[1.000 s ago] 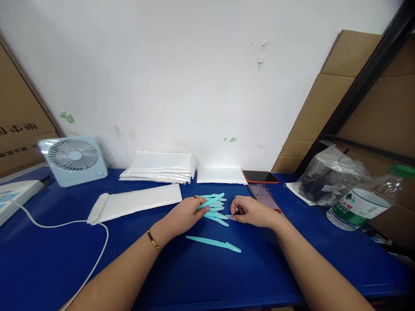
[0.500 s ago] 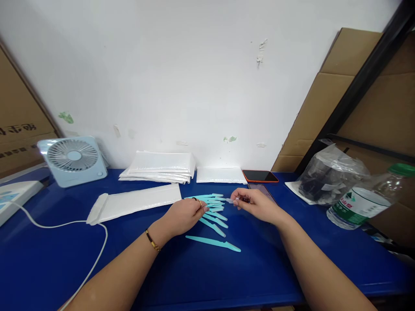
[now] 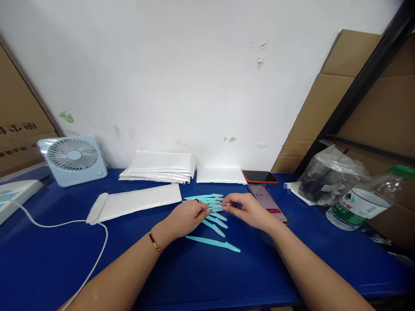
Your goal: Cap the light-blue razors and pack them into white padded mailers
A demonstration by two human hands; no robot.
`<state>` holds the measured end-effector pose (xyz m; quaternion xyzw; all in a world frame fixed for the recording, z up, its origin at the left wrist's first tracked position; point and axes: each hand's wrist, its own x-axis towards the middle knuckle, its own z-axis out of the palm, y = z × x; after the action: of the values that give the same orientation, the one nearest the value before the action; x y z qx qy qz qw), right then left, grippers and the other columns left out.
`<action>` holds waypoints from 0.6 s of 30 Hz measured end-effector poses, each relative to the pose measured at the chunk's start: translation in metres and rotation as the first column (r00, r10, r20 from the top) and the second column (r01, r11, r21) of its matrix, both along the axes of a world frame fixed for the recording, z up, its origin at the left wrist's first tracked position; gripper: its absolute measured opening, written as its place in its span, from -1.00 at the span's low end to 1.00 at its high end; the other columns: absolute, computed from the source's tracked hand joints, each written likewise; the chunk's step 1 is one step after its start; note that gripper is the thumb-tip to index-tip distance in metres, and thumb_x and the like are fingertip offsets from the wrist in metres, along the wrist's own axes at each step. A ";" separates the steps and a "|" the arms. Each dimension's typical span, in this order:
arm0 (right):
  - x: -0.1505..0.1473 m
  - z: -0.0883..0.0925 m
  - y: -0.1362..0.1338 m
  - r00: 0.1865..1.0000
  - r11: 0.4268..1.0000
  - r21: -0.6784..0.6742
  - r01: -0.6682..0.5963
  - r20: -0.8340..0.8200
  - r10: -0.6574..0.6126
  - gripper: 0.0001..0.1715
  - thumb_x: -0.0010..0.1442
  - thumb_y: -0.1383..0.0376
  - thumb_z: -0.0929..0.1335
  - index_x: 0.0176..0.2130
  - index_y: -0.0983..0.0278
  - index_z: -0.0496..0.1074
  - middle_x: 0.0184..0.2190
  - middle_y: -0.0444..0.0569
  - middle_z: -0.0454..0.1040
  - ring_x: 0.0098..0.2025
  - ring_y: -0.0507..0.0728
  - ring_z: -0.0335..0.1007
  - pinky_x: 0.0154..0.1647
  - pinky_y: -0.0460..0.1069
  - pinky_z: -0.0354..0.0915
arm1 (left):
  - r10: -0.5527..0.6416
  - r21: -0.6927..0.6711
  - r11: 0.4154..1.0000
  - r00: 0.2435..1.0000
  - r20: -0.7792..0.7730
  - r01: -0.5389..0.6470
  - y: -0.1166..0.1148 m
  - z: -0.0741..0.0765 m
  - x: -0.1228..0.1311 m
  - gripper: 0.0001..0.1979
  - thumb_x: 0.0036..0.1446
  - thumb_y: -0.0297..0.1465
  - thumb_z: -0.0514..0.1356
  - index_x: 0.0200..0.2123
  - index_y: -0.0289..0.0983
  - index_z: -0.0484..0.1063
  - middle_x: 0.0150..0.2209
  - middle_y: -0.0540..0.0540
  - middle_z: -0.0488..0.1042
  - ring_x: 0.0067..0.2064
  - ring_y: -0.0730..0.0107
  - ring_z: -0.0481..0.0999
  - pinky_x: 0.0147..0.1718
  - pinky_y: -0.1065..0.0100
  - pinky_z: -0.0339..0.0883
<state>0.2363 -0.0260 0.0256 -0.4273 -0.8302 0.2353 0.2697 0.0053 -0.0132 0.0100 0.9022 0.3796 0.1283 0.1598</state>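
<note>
Between the fingers of my left hand [image 3: 184,217] is a turquoise eyebrow razor [image 3: 215,208], its end pointing right. My right hand [image 3: 248,211] is closed in a pinch at that end, where a small pale, clear cap seems to sit; the fingertips partly hide it. Beneath and around my hands, several more turquoise razors [image 3: 214,227] lie fanned out on the blue table. One loose razor [image 3: 212,243] lies apart, nearer to me. A white padded mailer [image 3: 139,202] lies to the left of my left hand.
Behind are a stack of white mailers [image 3: 162,163], another white mailer [image 3: 221,175] and an orange-edged phone [image 3: 260,176]. A phone with a timer [image 3: 269,203] lies beside my right hand. Left stands a fan [image 3: 74,160] near a white cable [image 3: 104,239]; right, a water bottle [image 3: 363,203].
My right hand has moved left and slightly down, bringing the small clear piece to the razor's end. The timer phone is now less covered. My left hand stays nearly in place.
</note>
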 end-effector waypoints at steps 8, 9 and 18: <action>0.053 -0.005 0.028 0.864 0.890 0.257 0.377 0.248 -0.438 -0.80 0.10 0.28 0.27 -0.29 0.24 0.45 -0.33 -0.03 0.44 -0.35 0.08 0.35 -0.34 -0.07 0.19 | 0.033 0.132 0.991 0.999 0.038 -0.038 -0.004 0.008 -0.002 -0.72 0.06 -0.23 0.11 -0.14 -0.17 0.36 -0.18 -0.06 0.36 -0.14 0.29 0.33 -0.19 0.33 0.18; 0.055 -0.009 0.032 0.835 0.892 0.245 0.380 0.324 -0.445 -0.81 0.07 0.27 0.29 -0.29 0.25 0.46 -0.33 -0.01 0.44 -0.32 0.10 0.35 -0.33 -0.06 0.19 | -0.017 0.069 0.997 1.000 0.008 0.017 -0.006 0.010 -0.003 -0.73 0.03 -0.20 0.14 -0.20 -0.17 0.39 -0.24 -0.03 0.38 -0.22 0.34 0.36 -0.27 0.37 0.20; 0.035 -0.029 0.035 0.792 0.923 0.136 0.360 0.479 -0.379 -0.95 -0.05 0.37 0.32 -0.44 0.29 0.39 -0.37 0.00 0.42 -0.37 0.08 0.33 -0.40 -0.09 0.13 | -0.182 -0.012 0.983 0.974 -0.134 0.182 -0.020 0.007 0.004 -0.89 -0.05 -0.37 0.15 -0.37 -0.18 0.42 -0.43 0.04 0.44 -0.43 0.45 0.36 -0.48 0.45 0.10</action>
<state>0.2711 0.0090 -0.0035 -0.6218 -0.7760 0.0447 0.0960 0.0093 -0.0332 0.0168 0.9398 0.3051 0.0521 0.1446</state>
